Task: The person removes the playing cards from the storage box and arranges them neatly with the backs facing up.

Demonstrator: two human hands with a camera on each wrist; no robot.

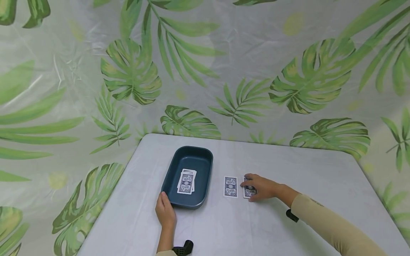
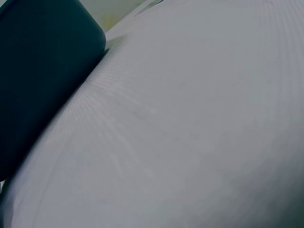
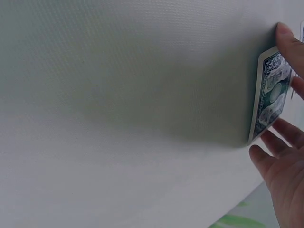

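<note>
My left hand (image 1: 166, 210) holds the near left corner of a dark teal tray (image 1: 166, 181), thumb on the rim; its other fingers are mostly hidden. In the left wrist view only the tray's outer wall (image 2: 42, 71) shows, no hand. Inside the tray lies a loose pile of playing cards (image 1: 185, 182), the top one back up. To the right, my right hand (image 1: 264, 187) spans a face-down playing card (image 3: 273, 92), thumb at its near end and fingers at the far end. Between tray and hand lies another face-down playing card (image 1: 230, 187), untouched.
Everything stands on a table with a white cloth (image 1: 304, 170). Behind it hangs a leaf-patterned sheet (image 1: 243, 64), which meets the table's far edge. A black wrist device (image 1: 184, 248) sits on the left wrist, another (image 1: 292, 216) on the right.
</note>
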